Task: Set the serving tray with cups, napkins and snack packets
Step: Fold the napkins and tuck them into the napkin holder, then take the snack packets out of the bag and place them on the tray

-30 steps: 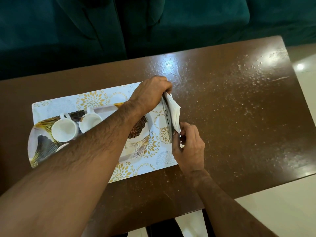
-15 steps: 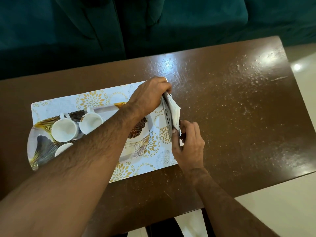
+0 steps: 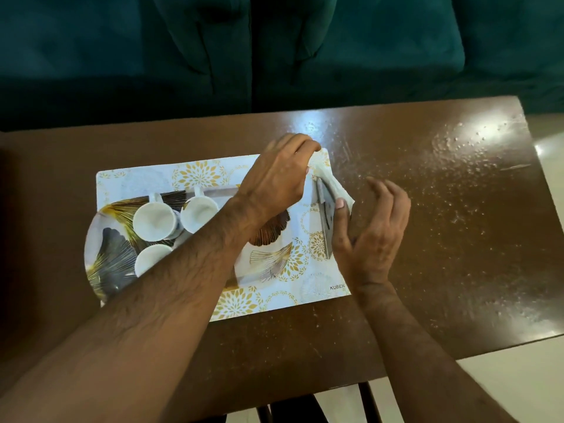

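A white napkin (image 3: 331,184) is shown at the far right corner of the patterned placemat (image 3: 195,175), pulled partly out of a flat grey holder (image 3: 324,215) that stands on edge along the mat's right side. The upper end of the napkin is pinched in the closed fingers of the left hand (image 3: 276,181), whose forearm crosses diagonally above the tray. The holder is steadied by the right hand (image 3: 370,227): its thumb is pressed against the holder's face, while the remaining fingers are curled loosely and spread, closed on nothing that can be seen. The napkin's lower corner lies just beside the thumb tip.

To the left, a serving tray (image 3: 100,242) with a gold and grey leaf pattern is set on the placemat. Three white cups are seen on it: a far left cup (image 3: 152,219) and a far right cup (image 3: 200,213) side by side, touching or nearly so, and a near cup (image 3: 151,257) partly hidden by the forearm. The placemat is laid on a glossy brown table (image 3: 427,239), behind which a dark teal sofa (image 3: 274,47) is visible.
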{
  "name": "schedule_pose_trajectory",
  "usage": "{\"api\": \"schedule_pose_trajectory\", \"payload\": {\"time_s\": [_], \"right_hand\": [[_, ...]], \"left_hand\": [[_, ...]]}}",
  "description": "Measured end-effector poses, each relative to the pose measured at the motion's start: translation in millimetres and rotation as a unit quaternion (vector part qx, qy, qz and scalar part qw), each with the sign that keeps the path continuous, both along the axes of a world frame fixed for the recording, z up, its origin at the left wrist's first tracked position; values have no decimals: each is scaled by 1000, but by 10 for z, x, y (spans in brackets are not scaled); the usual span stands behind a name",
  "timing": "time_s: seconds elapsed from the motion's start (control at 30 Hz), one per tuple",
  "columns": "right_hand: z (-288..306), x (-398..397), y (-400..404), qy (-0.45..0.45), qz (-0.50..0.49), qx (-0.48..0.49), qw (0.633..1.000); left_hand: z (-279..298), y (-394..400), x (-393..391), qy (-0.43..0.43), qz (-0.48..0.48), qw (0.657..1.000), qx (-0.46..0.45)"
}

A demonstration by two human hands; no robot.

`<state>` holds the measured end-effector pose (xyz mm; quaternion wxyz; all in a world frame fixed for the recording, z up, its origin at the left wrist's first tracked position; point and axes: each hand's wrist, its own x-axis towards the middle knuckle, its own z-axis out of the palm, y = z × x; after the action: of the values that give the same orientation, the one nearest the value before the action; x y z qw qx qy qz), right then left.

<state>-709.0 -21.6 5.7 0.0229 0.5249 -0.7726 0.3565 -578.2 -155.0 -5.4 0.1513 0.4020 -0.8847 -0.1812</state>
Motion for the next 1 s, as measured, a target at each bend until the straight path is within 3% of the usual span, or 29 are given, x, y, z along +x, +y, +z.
{"api": "schedule_pose_trajectory", "payload": {"time_s": [0.23, 0.43, 0.77, 1.0], "right_hand": [[268, 538, -359, 59, 81, 7, 995], [262, 1164, -530, 99, 180, 67, 976], [240, 3190, -820, 134, 364, 125, 913], [175, 4436, -1084, 154, 435, 142, 876]], "left_hand": [[184, -37, 645, -28, 96, 993, -70], [318, 1, 1417, -33, 174, 983, -50], [437, 311, 3575, -69, 328, 941, -51], [319, 573, 4769, -98, 409, 906, -41]]}}
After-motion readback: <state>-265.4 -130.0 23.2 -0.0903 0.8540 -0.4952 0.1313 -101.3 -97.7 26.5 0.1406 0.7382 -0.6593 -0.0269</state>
